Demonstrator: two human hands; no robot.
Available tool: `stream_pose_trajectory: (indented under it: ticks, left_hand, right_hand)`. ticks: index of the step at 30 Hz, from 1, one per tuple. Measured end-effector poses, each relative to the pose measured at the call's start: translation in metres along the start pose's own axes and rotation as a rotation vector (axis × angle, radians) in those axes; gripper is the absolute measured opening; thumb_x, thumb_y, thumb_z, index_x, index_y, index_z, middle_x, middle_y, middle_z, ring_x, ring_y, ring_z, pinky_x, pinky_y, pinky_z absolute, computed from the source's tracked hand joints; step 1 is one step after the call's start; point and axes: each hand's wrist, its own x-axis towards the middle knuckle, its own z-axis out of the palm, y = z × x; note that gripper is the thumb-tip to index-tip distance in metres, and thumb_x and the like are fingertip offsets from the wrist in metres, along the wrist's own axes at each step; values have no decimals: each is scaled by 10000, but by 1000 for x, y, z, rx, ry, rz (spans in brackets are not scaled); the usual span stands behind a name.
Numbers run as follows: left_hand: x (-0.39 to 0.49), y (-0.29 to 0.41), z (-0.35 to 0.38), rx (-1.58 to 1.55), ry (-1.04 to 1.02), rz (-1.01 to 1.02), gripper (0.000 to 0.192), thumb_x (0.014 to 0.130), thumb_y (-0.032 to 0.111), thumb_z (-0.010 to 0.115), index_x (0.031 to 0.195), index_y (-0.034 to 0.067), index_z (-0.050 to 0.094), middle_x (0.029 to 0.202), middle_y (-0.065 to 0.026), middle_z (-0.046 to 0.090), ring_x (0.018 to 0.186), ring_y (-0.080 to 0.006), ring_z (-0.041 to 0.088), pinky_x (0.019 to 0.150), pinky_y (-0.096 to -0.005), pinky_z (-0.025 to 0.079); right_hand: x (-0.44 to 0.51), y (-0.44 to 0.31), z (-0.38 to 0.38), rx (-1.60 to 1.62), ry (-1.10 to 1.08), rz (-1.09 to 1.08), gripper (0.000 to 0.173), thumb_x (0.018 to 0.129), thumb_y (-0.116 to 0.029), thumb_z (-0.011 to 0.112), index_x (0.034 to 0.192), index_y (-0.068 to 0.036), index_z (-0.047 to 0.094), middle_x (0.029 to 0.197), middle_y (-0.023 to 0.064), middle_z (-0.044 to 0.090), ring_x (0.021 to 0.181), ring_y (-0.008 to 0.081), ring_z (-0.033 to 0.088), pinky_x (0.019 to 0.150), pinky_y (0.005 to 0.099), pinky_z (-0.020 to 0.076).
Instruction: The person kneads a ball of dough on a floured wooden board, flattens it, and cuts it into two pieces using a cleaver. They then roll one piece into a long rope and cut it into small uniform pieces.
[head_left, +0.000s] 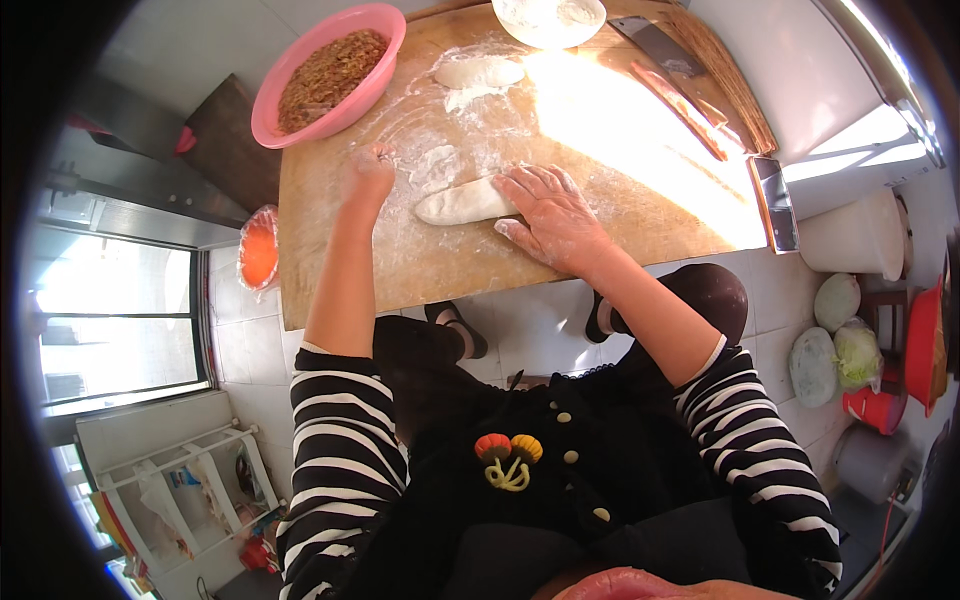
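Observation:
A long roll of dough (463, 203) lies on the floured wooden board (420, 277). Across its right end rests my right hand (551, 217), palm down, fingers apart and dusted with flour. My left hand (370, 174) is curled over the board left of the dough, not touching it; whether it holds anything is hidden. A second piece of dough (480, 73) lies farther back in scattered flour. At the back left stands a pink basin (264, 112) of chopped filling. A white bowl (551, 37) holding flour stands at the back edge.
A cleaver (656, 45) lies at the back right, near wooden sticks (679, 112) and a bundle of straw-like stalks (724, 82). A phone (775, 204) sits at the board's right edge. An orange, plastic-lined bin (259, 251) stands left of the board.

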Motion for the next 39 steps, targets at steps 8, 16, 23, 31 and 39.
stream_pose_trajectory:
  ticks: [8,16,23,31,39]
  left_hand:
    - [-84,92,32,7,-41,298,474,942,276,511,1380,96,536,1441,-175,515,1325,-355,487,1083,-447,397]
    - [-177,74,31,55,-31,434,572,965,344,517,1457,61,446,1509,-159,444,1414,-354,385,1171,-499,276]
    - [-175,69,23,171,-35,413,567,972,324,511,1475,72,437,1548,-156,395,1452,-332,333,1187,-495,247]
    - [-46,52,39,186,-45,79,683,997,454,407,1559,85,288,1627,-145,256,1519,-301,193,1243,-452,83]
    - [-65,38,20,202,-124,416,625,1018,485,406,1543,150,344,1611,-94,304,1487,-283,275,1198,-418,267]
  right_hand:
    - [34,-18,12,189,113,110,599,1001,-392,474,1454,-6,410,1512,235,386,1446,384,299,1223,507,150]
    - [-26,-30,12,-41,35,-66,686,963,-431,528,1493,-23,372,1531,206,381,1462,357,280,1224,493,144]
    - [-18,-30,9,-85,-63,-28,659,984,-448,480,1485,-29,391,1546,185,364,1466,341,271,1228,485,141]
    - [100,14,16,-160,-96,96,706,1014,-530,359,1506,-25,360,1597,200,282,1499,358,212,1237,481,125]
    - [91,22,5,-164,-166,31,674,1020,-508,367,1527,-66,339,1614,180,247,1503,363,192,1236,472,140]
